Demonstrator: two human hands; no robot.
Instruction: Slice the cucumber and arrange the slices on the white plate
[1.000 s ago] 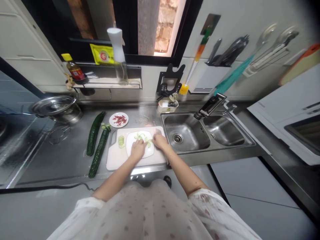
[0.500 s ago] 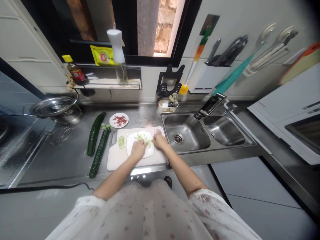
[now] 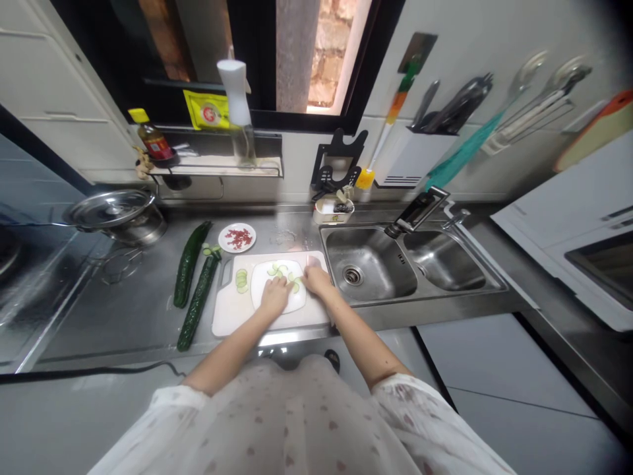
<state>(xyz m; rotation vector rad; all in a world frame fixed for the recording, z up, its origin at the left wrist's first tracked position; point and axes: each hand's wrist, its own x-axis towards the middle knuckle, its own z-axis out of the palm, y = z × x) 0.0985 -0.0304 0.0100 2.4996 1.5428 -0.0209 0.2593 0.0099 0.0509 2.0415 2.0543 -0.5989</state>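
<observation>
A white plate point(image 3: 259, 277) lies on the pale cutting board point(image 3: 228, 318). Pale green cucumber slices point(image 3: 279, 270) curve along its far and right sides. My left hand point(image 3: 275, 294) rests over the plate, fingers apart and touching or just above it beside the slices. At the plate's right rim, my right hand point(image 3: 314, 280) has its fingers closed near the rightmost slices; what they hold is hidden. More cucumber slices point(image 3: 241, 281) overlap in a short row left of the plate. Two dark green cucumbers lie left of the board: a whole one point(image 3: 190, 265) and a cut one point(image 3: 198, 301).
Behind the board stands a small dish point(image 3: 237, 237) with chopped red bits. A double sink point(image 3: 368, 264) with a faucet point(image 3: 416, 212) is to the right. A lidded steel pot point(image 3: 119, 214) sits at left, near a wire rack point(image 3: 122, 264). A shelf point(image 3: 217, 165) holds bottles.
The whole view has shifted slightly. Both hands stay at almost the same spots by the plate, and the slices look unchanged.
</observation>
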